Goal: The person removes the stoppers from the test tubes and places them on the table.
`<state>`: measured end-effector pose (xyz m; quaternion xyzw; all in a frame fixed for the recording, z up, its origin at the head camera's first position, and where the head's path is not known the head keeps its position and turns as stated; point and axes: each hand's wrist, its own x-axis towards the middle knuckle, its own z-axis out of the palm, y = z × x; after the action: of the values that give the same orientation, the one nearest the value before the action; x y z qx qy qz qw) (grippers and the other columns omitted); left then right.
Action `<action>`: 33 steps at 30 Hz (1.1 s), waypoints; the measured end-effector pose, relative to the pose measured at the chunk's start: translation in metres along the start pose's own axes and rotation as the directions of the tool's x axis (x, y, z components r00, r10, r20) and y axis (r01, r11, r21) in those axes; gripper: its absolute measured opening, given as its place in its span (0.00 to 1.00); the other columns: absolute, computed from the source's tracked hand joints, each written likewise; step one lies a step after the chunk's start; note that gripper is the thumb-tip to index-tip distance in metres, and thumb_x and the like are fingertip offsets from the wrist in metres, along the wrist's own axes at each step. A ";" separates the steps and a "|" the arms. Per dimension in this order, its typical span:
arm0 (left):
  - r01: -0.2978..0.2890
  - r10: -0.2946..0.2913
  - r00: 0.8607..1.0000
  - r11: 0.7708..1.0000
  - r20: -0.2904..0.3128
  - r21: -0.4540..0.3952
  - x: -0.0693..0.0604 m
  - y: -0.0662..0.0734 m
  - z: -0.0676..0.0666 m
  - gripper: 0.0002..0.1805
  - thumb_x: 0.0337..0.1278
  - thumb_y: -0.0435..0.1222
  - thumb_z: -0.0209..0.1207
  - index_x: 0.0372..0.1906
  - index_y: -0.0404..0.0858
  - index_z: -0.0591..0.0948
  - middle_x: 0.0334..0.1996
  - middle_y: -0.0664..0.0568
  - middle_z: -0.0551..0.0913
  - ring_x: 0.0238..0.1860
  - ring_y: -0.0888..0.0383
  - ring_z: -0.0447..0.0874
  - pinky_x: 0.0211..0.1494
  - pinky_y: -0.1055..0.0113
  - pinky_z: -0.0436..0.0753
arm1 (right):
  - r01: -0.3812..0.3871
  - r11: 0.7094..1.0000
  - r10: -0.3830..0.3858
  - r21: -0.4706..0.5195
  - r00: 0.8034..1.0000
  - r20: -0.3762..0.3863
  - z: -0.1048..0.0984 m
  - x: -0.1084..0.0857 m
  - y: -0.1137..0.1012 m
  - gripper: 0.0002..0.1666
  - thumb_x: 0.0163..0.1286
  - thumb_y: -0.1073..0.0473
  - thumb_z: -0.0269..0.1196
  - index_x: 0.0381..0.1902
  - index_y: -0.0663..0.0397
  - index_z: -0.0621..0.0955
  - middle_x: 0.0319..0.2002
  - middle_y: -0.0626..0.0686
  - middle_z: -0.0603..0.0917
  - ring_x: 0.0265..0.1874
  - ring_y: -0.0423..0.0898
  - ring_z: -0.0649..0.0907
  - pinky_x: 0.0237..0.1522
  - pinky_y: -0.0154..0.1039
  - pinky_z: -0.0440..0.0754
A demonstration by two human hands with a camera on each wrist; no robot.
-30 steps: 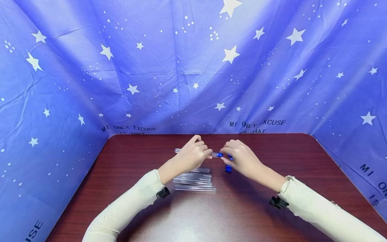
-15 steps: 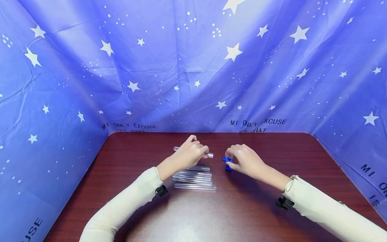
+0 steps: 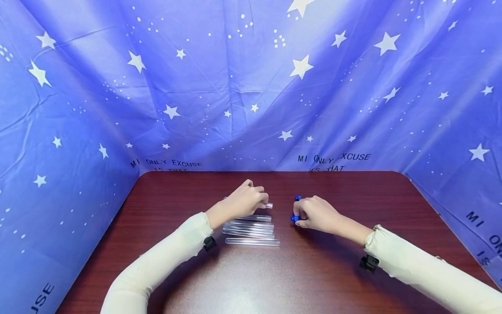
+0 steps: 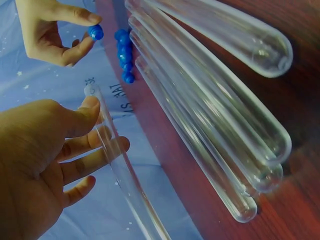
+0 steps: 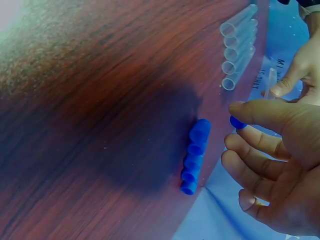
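Note:
My left hand (image 3: 245,200) holds a clear test tube (image 4: 127,180) between thumb and fingers; its bare end (image 3: 269,205) points towards my right hand (image 3: 319,216). In the left wrist view, no cap shows on that tube. Thumb and forefinger of the right hand pinch a small blue cap (image 5: 238,122), also visible in the left wrist view. Several more blue caps (image 5: 192,155) lie in a row on the table beside that hand. Nearer my body than the left hand, several clear test tubes (image 3: 249,229) lie side by side, their mouths facing the caps.
The dark red wood-grain table (image 3: 251,279) carries everything. A blue star-printed cloth (image 3: 235,87) hangs along its back and sides. Small black cameras are strapped to both wrists, over pale sleeves (image 3: 172,248).
One second ago a blue cap stood at the held tube's mouth beside the right hand. Now the mouth is bare; the right hand has moved slightly towards my body, and the left hand slightly lower.

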<state>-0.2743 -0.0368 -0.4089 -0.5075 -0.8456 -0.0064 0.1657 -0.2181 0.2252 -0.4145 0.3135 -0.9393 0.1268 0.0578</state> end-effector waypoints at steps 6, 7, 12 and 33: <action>-0.031 0.029 0.998 0.999 0.063 0.027 0.004 -0.003 0.002 0.05 0.61 0.43 0.67 0.33 0.48 0.84 0.31 0.59 0.83 0.38 0.62 0.84 0.48 0.61 0.73 | 0.014 1.000 -0.014 -0.027 0.999 0.029 0.002 0.001 0.003 0.14 0.53 0.58 0.77 0.23 0.45 0.79 0.17 0.38 0.75 0.19 0.29 0.70 0.27 0.30 0.67; -0.041 0.038 0.996 0.998 0.075 0.039 0.004 -0.003 0.003 0.05 0.61 0.43 0.66 0.33 0.47 0.83 0.32 0.59 0.83 0.38 0.62 0.84 0.48 0.61 0.73 | 0.019 0.999 -0.018 -0.036 0.999 0.035 0.003 0.001 0.004 0.14 0.54 0.58 0.77 0.24 0.45 0.79 0.17 0.38 0.75 0.19 0.29 0.70 0.27 0.31 0.67; -0.070 0.062 0.991 0.995 0.115 0.070 0.006 -0.002 0.006 0.06 0.63 0.43 0.65 0.34 0.47 0.82 0.33 0.58 0.83 0.38 0.62 0.85 0.47 0.61 0.72 | 0.025 0.996 -0.021 -0.084 0.998 0.057 0.004 0.002 0.004 0.14 0.53 0.56 0.77 0.24 0.44 0.79 0.17 0.36 0.73 0.20 0.29 0.70 0.32 0.35 0.68; 0.020 -0.013 0.963 1.000 0.268 -0.024 0.004 0.000 0.018 0.04 0.65 0.43 0.64 0.36 0.49 0.84 0.35 0.60 0.87 0.39 0.63 0.86 0.44 0.59 0.74 | 0.047 0.978 -0.041 -0.205 0.998 0.037 0.018 -0.006 0.004 0.23 0.52 0.56 0.78 0.20 0.45 0.71 0.18 0.37 0.71 0.21 0.33 0.69 0.32 0.37 0.60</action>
<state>-0.2806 -0.0306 -0.4245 -0.4989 -0.8642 0.0497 0.0432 -0.2160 0.2272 -0.4342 0.3286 -0.9410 0.0226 0.0772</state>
